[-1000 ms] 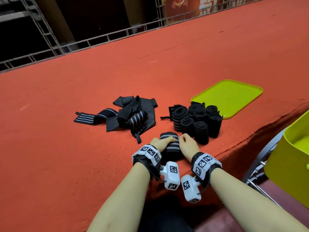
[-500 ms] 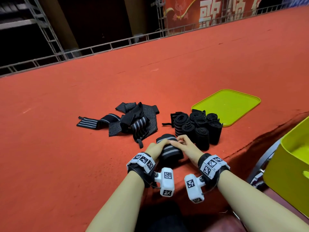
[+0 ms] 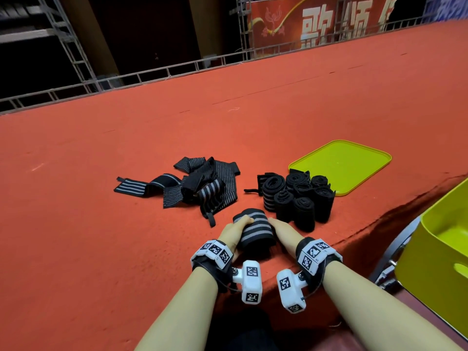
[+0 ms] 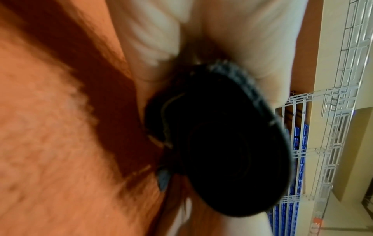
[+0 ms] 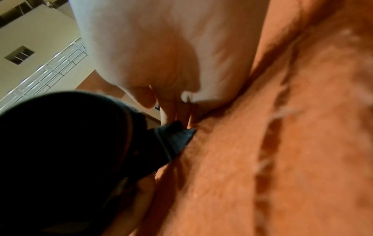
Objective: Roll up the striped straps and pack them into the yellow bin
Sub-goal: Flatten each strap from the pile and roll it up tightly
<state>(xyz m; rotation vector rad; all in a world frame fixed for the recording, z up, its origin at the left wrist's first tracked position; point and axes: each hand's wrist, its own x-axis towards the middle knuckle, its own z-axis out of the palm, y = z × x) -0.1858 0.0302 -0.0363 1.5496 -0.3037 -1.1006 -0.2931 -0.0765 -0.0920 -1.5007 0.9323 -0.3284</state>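
Observation:
A rolled black strap with grey stripes (image 3: 254, 230) lies on the red carpet (image 3: 101, 224) near its front edge. My left hand (image 3: 241, 222) grips its left end, thumb over the top. My right hand (image 3: 274, 223) holds the right end. In the left wrist view the roll's spiral end (image 4: 222, 151) sits against my palm. The right wrist view shows the roll (image 5: 60, 143) and its loose tab (image 5: 173, 137) under my curled fingers (image 5: 171, 110). A pile of unrolled striped straps (image 3: 200, 186) lies behind to the left. The yellow bin (image 3: 435, 262) stands off the edge at right.
Several rolled straps (image 3: 296, 196) stand clustered just right of my hands. A flat yellow-green tray (image 3: 342, 165) lies behind them. A metal truss rail (image 3: 152, 74) runs along the carpet's far edge. The carpet's front edge drops away beside my right wrist.
My fingers, which met on top of the roll half a second ago, have slid apart to its two ends. The roll stays at the same spot.

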